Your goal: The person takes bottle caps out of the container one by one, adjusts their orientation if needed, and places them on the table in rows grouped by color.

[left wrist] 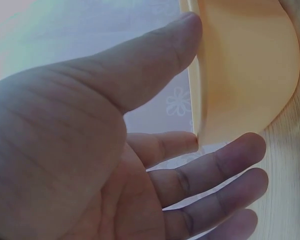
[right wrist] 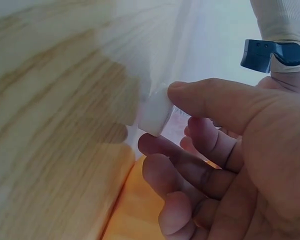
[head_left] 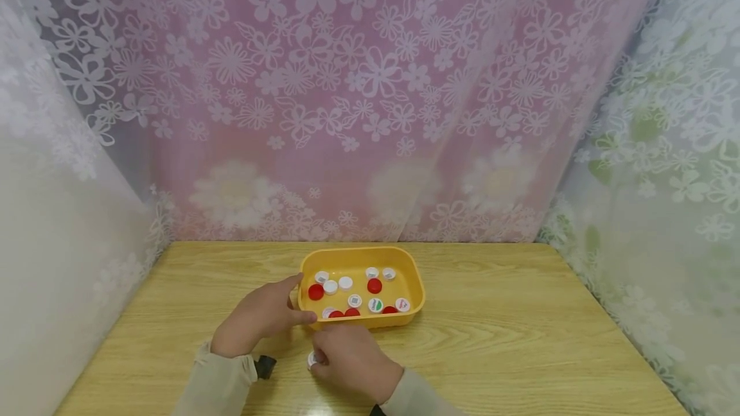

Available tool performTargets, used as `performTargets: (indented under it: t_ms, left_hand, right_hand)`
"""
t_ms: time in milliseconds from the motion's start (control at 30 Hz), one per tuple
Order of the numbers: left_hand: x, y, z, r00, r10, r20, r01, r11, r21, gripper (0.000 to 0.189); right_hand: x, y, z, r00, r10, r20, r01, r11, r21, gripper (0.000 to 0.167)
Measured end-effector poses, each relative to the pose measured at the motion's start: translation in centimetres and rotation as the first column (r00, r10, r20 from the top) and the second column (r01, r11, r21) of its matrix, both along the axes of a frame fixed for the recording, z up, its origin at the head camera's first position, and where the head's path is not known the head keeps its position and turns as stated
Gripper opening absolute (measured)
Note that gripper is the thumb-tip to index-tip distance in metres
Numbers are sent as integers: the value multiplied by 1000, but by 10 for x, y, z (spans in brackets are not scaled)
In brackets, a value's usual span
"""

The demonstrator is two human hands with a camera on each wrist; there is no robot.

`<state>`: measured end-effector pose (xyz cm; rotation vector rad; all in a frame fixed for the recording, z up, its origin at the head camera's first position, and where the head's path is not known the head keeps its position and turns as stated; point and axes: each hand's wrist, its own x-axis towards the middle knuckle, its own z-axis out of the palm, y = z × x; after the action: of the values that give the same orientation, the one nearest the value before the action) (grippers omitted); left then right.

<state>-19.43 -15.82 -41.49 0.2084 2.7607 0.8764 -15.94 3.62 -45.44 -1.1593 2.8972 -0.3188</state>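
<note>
A yellow plastic tray (head_left: pixel 361 253) holds several red and white bottle caps. My left hand (head_left: pixel 260 314) is at its left end, thumb on the near rim and index fingertip touching the left side. In the left wrist view the fingers (left wrist: pixel 210 180) are spread and nearly straight beside the tray wall (left wrist: pixel 240 70). Just in front of the tray, my right hand (head_left: pixel 355 361) pinches a white bottle cap (head_left: pixel 312 359) between thumb and index finger, low over the table. In the right wrist view the cap (right wrist: pixel 157 111) is seen edge-on, tilted, close to the wood surface.
The tray stands on a wood-grain table (head_left: pixel 491 326). Behind it hangs a pink flowered curtain (head_left: pixel 358 114), with pale flowered sheets on the left and right sides (head_left: pixel 676 185). Dark bands (head_left: pixel 264 366) sit at the wrists.
</note>
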Motion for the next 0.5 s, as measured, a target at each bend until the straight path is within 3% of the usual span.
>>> performTargets:
  t_ms: [300,500]
  left_hand:
    - [2,1,1,1000,1,1,-1,1000,-16,93]
    - [0,2,1,1000,0,15,1,1000,-29,95]
  right_hand:
    - [1,-1,0,1000,-12,1,12,1000,10,33]
    - [1,1,0,999,-4,52,4,1000,-9,30]
